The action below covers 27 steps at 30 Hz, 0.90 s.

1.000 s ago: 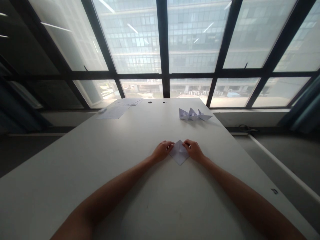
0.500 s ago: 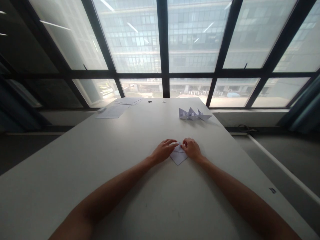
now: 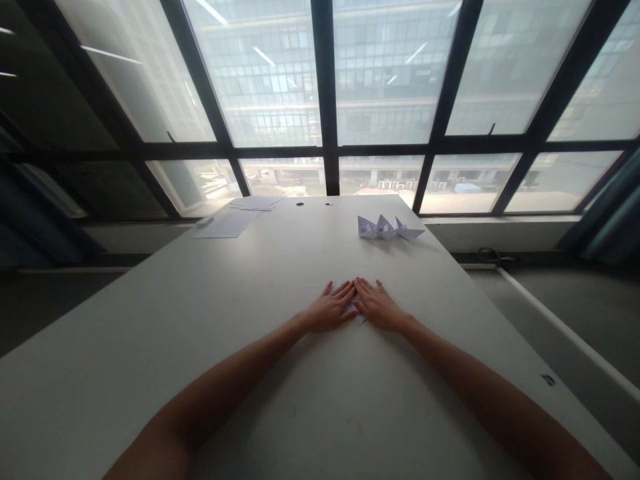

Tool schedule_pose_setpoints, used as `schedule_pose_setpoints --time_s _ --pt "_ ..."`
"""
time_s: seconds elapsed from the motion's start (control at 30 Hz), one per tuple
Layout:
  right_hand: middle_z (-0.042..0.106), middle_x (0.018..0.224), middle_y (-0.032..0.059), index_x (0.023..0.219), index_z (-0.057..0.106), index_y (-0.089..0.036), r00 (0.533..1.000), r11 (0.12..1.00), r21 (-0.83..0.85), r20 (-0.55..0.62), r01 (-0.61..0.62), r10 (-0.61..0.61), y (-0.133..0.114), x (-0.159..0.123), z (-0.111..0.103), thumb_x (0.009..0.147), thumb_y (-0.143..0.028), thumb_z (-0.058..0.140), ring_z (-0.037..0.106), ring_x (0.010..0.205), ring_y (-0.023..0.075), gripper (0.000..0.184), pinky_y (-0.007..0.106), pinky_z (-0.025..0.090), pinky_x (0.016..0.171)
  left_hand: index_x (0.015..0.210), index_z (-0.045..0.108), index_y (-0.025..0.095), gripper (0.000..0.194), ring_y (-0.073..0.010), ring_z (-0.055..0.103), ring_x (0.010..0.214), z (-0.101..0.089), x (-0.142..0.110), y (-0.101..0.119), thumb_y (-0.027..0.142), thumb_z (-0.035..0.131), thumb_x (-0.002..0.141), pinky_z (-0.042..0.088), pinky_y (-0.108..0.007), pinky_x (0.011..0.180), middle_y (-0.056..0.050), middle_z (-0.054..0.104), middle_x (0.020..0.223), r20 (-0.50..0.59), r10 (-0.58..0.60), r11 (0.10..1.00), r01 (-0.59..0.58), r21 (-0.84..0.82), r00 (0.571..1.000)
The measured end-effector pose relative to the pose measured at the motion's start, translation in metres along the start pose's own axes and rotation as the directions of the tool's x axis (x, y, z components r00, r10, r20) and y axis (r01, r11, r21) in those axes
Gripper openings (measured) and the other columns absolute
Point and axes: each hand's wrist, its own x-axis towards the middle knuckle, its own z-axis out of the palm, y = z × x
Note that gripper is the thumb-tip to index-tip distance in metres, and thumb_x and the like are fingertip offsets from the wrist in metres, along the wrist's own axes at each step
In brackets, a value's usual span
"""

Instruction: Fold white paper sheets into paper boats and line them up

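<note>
A small folded piece of white paper (image 3: 360, 320) lies on the table, mostly hidden under my two hands; only its near corner and a little of its middle show. My left hand (image 3: 332, 307) lies flat on its left side with the fingers stretched out. From the right, my right hand (image 3: 379, 305) presses on it in the same way, palm down and fingers extended. The fingertips of both hands meet at the far end of the paper.
Folded paper boats (image 3: 384, 229) stand in a row at the back right of the white table (image 3: 280, 273). Flat paper sheets (image 3: 225, 225) lie at the back left. A small dark mark or sticker (image 3: 549, 380) is near the right edge. Tall windows rise beyond.
Both hands have gone from pinching at the paper's far end to lying flat over it. The paper is now mostly covered.
</note>
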Motion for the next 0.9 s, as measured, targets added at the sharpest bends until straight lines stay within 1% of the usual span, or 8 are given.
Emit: schedule_pose_setpoints --time_s 0.13,0.27,0.4,0.47,0.53,0.67,0.73,0.9 --pt "0.03 0.156 0.0141 0.15 0.034 -0.018 0.999 0.999 -0.031 -0.016 -0.039 0.038 0.003 -0.001 0.003 0.1 -0.04 0.034 0.022 0.146 0.0278 0.055 0.06 0.007 0.116 0.156 0.011 0.02 0.07 -0.0259 0.015 0.148 0.0 0.0 0.0 0.057 0.03 0.099 0.008 -0.051 0.117 -0.016 0.019 0.159 0.03 -0.02 1.0 0.02 -0.001 0.999" --pt "0.047 0.146 0.0144 0.137 0.053 -0.019 0.985 0.993 -0.005 -0.124 -0.12 0.119 0.005 0.0 0.0 0.101 -0.03 0.033 0.034 0.141 0.0296 0.043 0.062 0.011 0.114 0.155 0.015 0.018 0.068 -0.0287 0.015 0.148 -0.002 -0.001 -0.001 0.056 0.027 0.1 0.007 -0.054 0.117 -0.015 0.018 0.159 0.041 -0.063 0.998 0.064 -0.022 0.997" --pt "0.067 0.122 0.0142 0.108 0.071 -0.018 0.93 0.968 0.128 -0.273 -0.217 0.245 0.016 0.004 -0.005 0.097 -0.024 0.043 0.058 0.119 0.0263 0.03 0.046 0.035 0.108 0.154 0.024 0.024 0.058 -0.0281 0.017 0.148 -0.004 -0.001 -0.006 0.051 0.025 0.102 0.012 -0.053 0.116 -0.01 0.023 0.159 0.025 -0.066 0.995 0.067 -0.075 0.998" --pt "0.071 0.112 0.0121 0.104 0.071 -0.019 0.899 0.951 0.223 -0.338 -0.212 0.279 0.022 0.005 -0.006 0.092 -0.019 0.049 0.064 0.106 0.0235 0.025 0.038 0.044 0.099 0.151 0.032 0.029 0.052 -0.0275 0.017 0.148 -0.007 -0.002 -0.008 0.048 0.025 0.103 0.015 -0.051 0.116 -0.007 0.028 0.158 0.01 -0.053 0.994 0.054 -0.092 0.999" --pt "0.071 0.11 0.0104 0.107 0.07 -0.018 0.89 0.947 0.287 -0.38 -0.146 0.253 0.025 0.006 -0.006 0.089 -0.016 0.053 0.064 0.104 0.0223 0.025 0.035 0.046 0.097 0.147 0.039 0.033 0.047 -0.0271 0.02 0.147 -0.01 -0.003 -0.008 0.046 0.027 0.103 0.017 -0.05 0.116 -0.005 0.032 0.156 -0.014 -0.035 0.995 0.034 -0.09 0.999" --pt "0.069 0.11 0.009 0.113 0.068 -0.018 0.941 0.967 0.255 -0.329 0.007 0.08 0.019 0.005 -0.008 0.087 -0.016 0.058 0.059 0.107 0.022 0.028 0.034 0.044 0.097 0.14 0.049 0.037 0.041 -0.0248 0.036 0.135 -0.017 -0.005 -0.003 0.041 0.036 0.102 0.024 -0.044 0.115 -0.006 0.045 0.144 -0.09 0.007 0.996 -0.015 -0.083 0.996" --pt "0.069 0.108 0.0092 0.113 0.068 -0.019 0.962 0.979 0.202 -0.272 0.023 0.033 0.013 0.005 -0.009 0.086 -0.017 0.062 0.058 0.104 0.0224 0.028 0.034 0.043 0.095 0.139 0.05 0.037 0.04 -0.0238 0.042 0.128 -0.017 -0.006 -0.001 0.04 0.039 0.101 0.028 -0.042 0.113 -0.006 0.051 0.135 -0.119 0.012 0.995 -0.023 -0.098 0.993" --pt "0.067 0.099 0.0114 0.106 0.07 -0.015 0.964 0.974 0.16 -0.19 -0.159 0.188 0.005 0.005 -0.012 0.08 -0.018 0.067 0.057 0.098 0.0232 0.026 0.033 0.042 0.091 0.149 0.037 0.029 0.054 -0.0257 0.045 0.123 -0.005 -0.001 -0.009 0.04 0.048 0.097 0.034 -0.043 0.109 -0.01 0.052 0.133 -0.187 -0.092 0.98 0.055 -0.193 0.978"
